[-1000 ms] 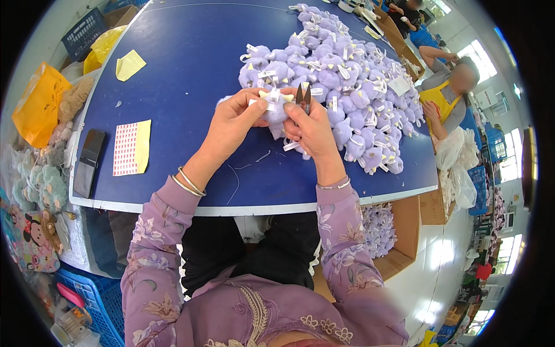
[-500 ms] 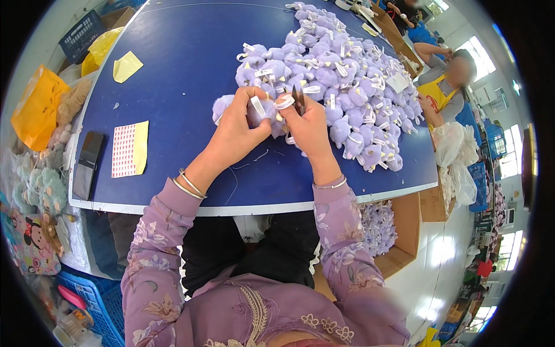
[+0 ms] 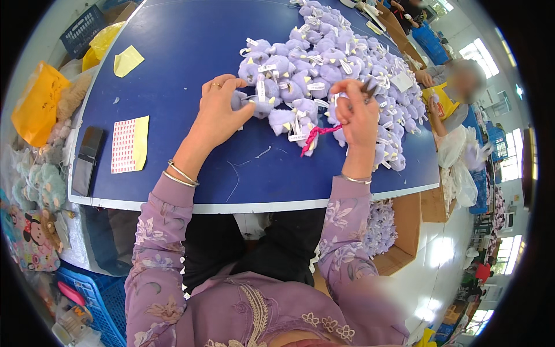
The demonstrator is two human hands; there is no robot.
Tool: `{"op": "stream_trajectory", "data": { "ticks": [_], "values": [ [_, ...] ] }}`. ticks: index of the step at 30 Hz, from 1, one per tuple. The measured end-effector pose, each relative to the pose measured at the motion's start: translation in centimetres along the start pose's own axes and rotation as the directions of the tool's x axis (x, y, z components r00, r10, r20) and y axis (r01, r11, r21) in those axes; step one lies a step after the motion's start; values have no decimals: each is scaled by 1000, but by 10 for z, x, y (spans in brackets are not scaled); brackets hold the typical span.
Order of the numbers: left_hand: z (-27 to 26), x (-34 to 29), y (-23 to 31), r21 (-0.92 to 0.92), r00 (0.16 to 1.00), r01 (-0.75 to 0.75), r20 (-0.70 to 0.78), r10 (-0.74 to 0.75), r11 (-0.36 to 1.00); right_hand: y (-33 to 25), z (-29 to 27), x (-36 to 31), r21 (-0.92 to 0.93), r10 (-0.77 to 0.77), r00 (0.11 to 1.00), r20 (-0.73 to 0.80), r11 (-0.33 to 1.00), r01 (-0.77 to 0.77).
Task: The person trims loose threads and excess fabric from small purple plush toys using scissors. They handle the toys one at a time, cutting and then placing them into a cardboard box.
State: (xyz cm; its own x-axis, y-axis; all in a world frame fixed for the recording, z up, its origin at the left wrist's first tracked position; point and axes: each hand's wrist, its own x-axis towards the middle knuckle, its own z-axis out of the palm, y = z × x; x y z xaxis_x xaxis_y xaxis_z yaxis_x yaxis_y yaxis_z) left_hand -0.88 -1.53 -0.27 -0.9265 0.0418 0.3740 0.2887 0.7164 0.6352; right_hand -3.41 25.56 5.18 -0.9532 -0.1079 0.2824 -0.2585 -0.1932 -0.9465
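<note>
My left hand (image 3: 217, 110) is open, thumb and fingers spread beside a small lilac plush toy (image 3: 263, 107) with a white ribbon loop, at the near left end of the pile. My right hand (image 3: 359, 118) is raised over the near side of the pile, closed around small dark-bladed snips (image 3: 368, 88) whose tips point up and away. A bright pink cord (image 3: 315, 136) trails from that hand to the left, across a plush toy. Around both hands spreads a heap of lilac plush toys (image 3: 329, 61) with white loops and small yellow parts.
On the blue table (image 3: 173, 75) lie a black phone-like object (image 3: 88, 161), a sticker sheet (image 3: 130, 144) and a yellow paper (image 3: 128, 61). A cardboard box (image 3: 407, 231) of lilac pieces stands below the edge. At the far right, a person in a yellow apron (image 3: 442, 101) sits.
My hands have moved apart; the right went right with the snips, and the pink cord came into view. The plush toy between them now lies on the table, by my opened left hand.
</note>
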Motion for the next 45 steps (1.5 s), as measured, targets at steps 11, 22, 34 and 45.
{"op": "stream_trajectory", "data": {
  "ticks": [11, 22, 34, 45],
  "values": [
    [-18, 10, 1, -541, 936, 340, 117, -331, 769, 18, 50, -11, -537, 301, 928, 221, 832, -142],
    [16, -3, 16, -889, 975, 212, 220, -28, 406, 37, 51, -13, -380, 59, 984, 170, 925, 11],
    [19, -1, 18, -787, 988, 149, 138, -64, 599, 12, 36, -16, -8, -122, 992, 31, 992, 122],
    [20, -4, 36, -740, 984, 177, 108, -145, 648, 24, 44, -24, -245, -66, 980, 187, 963, 112]
  ]
}}
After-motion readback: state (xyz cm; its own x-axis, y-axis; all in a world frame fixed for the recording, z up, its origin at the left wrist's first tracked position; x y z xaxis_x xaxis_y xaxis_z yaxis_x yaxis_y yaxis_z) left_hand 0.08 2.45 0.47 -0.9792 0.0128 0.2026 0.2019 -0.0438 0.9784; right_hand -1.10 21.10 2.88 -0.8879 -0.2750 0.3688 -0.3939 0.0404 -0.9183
